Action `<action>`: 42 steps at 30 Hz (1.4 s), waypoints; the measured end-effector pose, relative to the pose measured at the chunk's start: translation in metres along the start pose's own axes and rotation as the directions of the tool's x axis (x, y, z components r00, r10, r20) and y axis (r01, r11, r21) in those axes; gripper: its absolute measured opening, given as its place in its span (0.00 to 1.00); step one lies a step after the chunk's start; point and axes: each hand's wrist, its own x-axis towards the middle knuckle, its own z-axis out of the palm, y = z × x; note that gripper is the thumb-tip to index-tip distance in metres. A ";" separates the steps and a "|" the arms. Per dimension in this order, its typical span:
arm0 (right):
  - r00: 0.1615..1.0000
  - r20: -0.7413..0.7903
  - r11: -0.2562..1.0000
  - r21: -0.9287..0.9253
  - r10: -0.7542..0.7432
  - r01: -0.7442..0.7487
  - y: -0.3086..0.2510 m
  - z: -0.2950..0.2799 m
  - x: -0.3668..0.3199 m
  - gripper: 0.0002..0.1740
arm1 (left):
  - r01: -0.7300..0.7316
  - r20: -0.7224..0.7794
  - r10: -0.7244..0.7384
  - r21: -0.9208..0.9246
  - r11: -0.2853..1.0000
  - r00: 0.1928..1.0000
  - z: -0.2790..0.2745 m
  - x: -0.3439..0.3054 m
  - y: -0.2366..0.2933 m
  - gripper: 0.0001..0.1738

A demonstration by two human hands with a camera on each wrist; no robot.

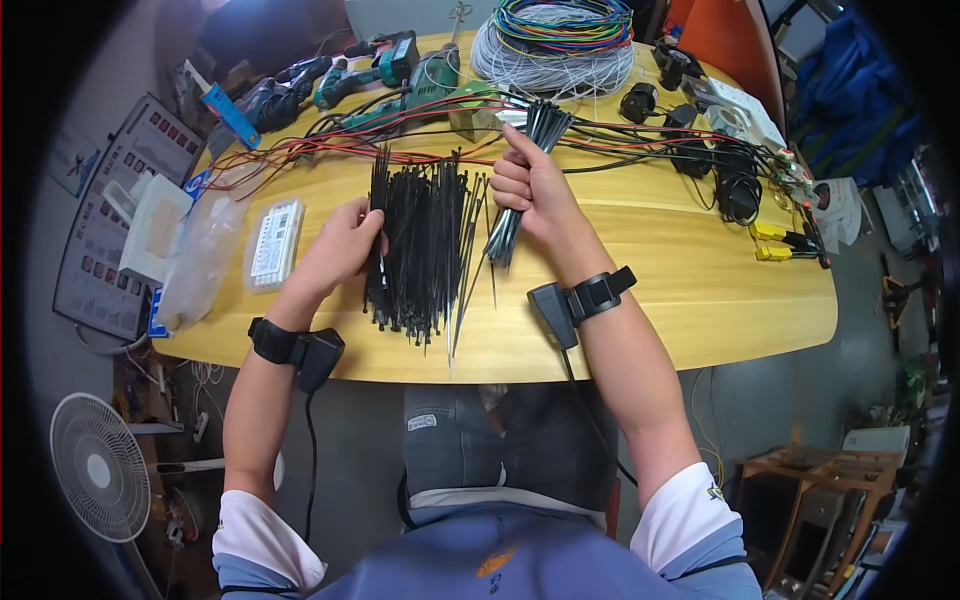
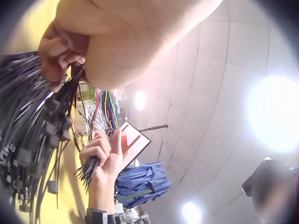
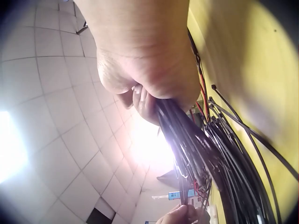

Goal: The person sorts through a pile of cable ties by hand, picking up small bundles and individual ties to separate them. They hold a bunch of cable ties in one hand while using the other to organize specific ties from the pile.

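Note:
A wide pile of black cable ties [image 1: 425, 240] lies on the yellow table. At its left edge the left hand [image 1: 345, 242] pinches a few ties between thumb and curled fingers; the left wrist view shows this hand [image 2: 70, 51] against the ties [image 2: 23, 116]. To the right of the pile the right hand [image 1: 543, 200] grips a thick bundle of ties [image 1: 505, 238], fingers wrapped round its middle and thumb pointing up. In the right wrist view the bundle [image 3: 180, 135] hangs out of the right hand [image 3: 149, 70].
Red and black wires [image 1: 430, 125] cross the table behind the hands. Beyond them are green power drills [image 1: 400, 100] and a coil of wire [image 1: 550, 60]. A white-labelled box [image 1: 275, 245] and plastic bag [image 1: 205, 250] lie left, yellow-handled tools [image 1: 775, 243] right.

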 end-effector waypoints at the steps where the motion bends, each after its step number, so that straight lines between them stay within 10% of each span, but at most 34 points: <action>1: 1.000 -0.014 1.000 -0.008 0.012 -0.013 0.000 0.000 0.000 0.26 | 0.005 0.021 -0.004 -0.026 1.000 1.000 -0.003 0.002 -0.001 0.11; 18: 0.993 -0.003 0.992 -0.029 0.121 -0.121 0.012 0.001 0.001 0.21 | -0.114 0.082 0.135 -0.222 0.968 0.987 -0.015 0.010 -0.038 0.10; 23: 0.994 0.014 0.993 -0.047 0.105 -0.104 0.011 0.001 0.002 0.21 | -0.039 -0.030 0.041 0.071 0.997 0.999 -0.008 -0.003 -0.017 0.19; 26: 0.997 0.006 0.996 -0.053 0.077 -0.076 0.009 -0.006 0.005 0.21 | -0.359 -0.004 0.443 0.581 0.731 0.896 -0.019 -0.002 -0.034 0.16; 29: 0.999 -0.009 0.998 -0.042 0.044 -0.044 0.008 -0.006 0.004 0.22 | -0.443 0.108 0.531 0.701 0.559 0.841 -0.024 -0.021 -0.021 0.14; 35: 0.997 -0.072 0.996 -0.084 -0.012 0.006 0.006 -0.002 0.000 0.22 | -0.693 0.587 0.518 0.721 0.015 0.622 -0.018 -0.041 0.001 0.33; 42: 0.998 -0.049 0.996 -0.086 -0.029 0.024 0.008 -0.002 0.001 0.21 | -0.780 0.742 0.409 0.617 -0.107 0.531 -0.004 -0.034 -0.003 0.26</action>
